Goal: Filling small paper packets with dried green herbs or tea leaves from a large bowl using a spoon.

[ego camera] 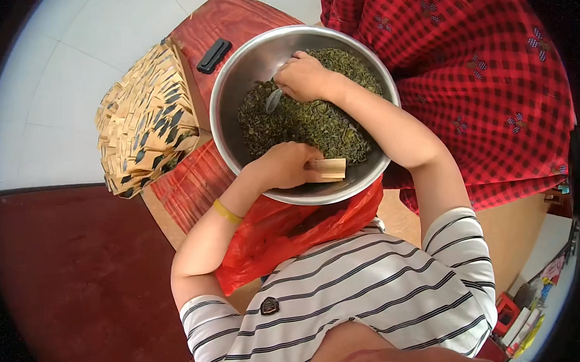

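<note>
A large stainless steel bowl (220, 135) holds dried green leaves (333, 124), heaped toward its right and lower parts. Over the lower rim, my left hand (289, 165) grips a small tan paper packet (332, 170), which points right across the bowl. My right hand (305, 77) is at the upper middle of the leaves, its fingers closed around a clear spoon or scoop (273, 101); the handle is hidden in the fingers. Left of the bowl, a box (185, 69) is packed with many tan paper packets (144, 119), several showing dark leaf-like marks.
The bowl stands on a red wood-patterned table (236, 15), with a black plastic clip-like object (214, 56) beside it. A red plastic bag (254, 244) lies between bowl and body. Red checked cloth (468, 79) hangs at the right.
</note>
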`<state>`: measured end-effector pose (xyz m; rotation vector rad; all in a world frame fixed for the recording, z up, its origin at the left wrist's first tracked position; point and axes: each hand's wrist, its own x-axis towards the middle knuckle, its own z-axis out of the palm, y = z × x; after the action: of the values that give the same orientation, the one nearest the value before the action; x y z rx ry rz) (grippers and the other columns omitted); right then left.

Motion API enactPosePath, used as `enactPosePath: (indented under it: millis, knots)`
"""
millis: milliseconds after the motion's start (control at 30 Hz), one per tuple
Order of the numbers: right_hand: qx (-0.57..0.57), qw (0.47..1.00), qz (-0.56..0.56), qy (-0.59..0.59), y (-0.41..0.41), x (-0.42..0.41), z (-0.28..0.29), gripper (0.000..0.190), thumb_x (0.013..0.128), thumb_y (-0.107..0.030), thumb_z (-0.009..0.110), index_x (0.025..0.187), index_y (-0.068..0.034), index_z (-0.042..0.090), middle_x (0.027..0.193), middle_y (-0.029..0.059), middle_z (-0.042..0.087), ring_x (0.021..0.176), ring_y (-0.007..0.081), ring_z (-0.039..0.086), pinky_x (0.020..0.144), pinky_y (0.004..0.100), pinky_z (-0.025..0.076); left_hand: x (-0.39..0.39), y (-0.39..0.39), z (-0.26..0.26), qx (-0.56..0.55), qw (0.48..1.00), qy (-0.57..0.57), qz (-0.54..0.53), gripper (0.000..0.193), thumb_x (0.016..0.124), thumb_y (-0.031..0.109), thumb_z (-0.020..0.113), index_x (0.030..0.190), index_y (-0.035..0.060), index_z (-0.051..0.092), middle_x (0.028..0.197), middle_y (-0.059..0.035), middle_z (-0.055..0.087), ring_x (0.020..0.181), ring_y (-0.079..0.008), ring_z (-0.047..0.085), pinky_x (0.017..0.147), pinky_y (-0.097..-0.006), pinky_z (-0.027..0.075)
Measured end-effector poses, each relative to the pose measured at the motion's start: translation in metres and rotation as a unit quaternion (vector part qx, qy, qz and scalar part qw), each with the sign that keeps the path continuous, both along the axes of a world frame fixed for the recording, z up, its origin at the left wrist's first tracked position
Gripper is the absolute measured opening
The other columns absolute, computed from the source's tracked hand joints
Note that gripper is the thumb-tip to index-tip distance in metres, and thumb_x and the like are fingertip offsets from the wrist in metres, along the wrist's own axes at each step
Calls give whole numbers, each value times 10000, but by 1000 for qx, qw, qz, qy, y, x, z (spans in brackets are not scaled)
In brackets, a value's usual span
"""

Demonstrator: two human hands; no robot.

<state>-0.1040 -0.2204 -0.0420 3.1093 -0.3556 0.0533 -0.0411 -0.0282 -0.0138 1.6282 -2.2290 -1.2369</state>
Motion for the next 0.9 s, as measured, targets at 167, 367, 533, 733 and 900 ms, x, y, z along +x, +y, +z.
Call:
enactPosePath:
  millis: [167, 367, 533, 733, 900]
  knots:
    - [179, 981, -32, -66, 6, -9, 24, 90, 834, -201, 645, 890, -147, 690, 810, 73, 691, 831, 269, 664, 907, 412, 452, 9, 2, -9, -14, 993, 113, 17, 199, 822, 127, 697, 990, 20, 700, 910, -158, 694, 849, -317, 674, 782, -382, 517]
    - [333, 928, -32, -164, 4, -5, 31, 180, 859, -239, 654, 966, -99, 689, 861, 97, 717, 815, 301, 685, 708, 395, 520, 8, -3, 4, -80, 990, 66, 91, 123, 863, 85, 639, 942, -6, 666, 914, -135, 677, 804, -248, 659, 706, -342, 505]
    - [318, 926, -94, -182, 5, 0, 16, 218, 872, -256, 615, 1019, -110, 681, 913, 117, 716, 880, 328, 678, 761, 418, 521, 27, 2, 7, -240, 870, 217, 372, 95, 943, 53, 549, 996, -2, 605, 796, -66, 590, 733, -111, 560, 649, -274, 467]
    - [323, 941, -43, -96, 29, 6, 3, 270, 917, -313, 543, 1012, -94, 668, 969, 149, 705, 963, 367, 657, 822, 464, 514, 48, 6, -3, -199, 712, 442, 508, 120, 1004, 103, 521, 1048, 38, 611, 904, 27, 625, 823, -40, 552, 769, -210, 445]
    - [361, 918, -74, -144, 9, 8, 25, 282, 914, -331, 548, 969, -86, 676, 932, 127, 714, 928, 337, 675, 807, 434, 521, 53, 4, -8, -200, 683, 470, 521, 128, 998, 97, 527, 1053, 27, 619, 952, 0, 659, 846, -52, 578, 789, -205, 454]
